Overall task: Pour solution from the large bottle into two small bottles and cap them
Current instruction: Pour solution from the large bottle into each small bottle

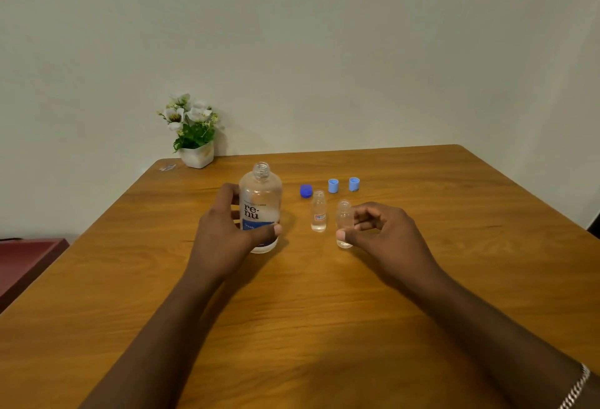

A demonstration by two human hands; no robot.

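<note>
The large clear bottle [260, 200] with a blue and white label stands upright and uncapped on the wooden table [422, 278]. My left hand [227, 230] is wrapped around its lower half. Two small clear bottles stand open to its right: one with a small label [318, 212], and one [343, 220] pinched between the thumb and fingers of my right hand [380, 230]. Behind them lie a dark blue cap [305, 191] and two light blue caps [333, 185] [354, 184].
A white pot of artificial flowers [194, 135] stands at the table's far left corner, with a small shiny item [167, 167] beside it. A dark red surface [26, 262] lies left of the table. A metal bracelet [574, 392] circles my right wrist.
</note>
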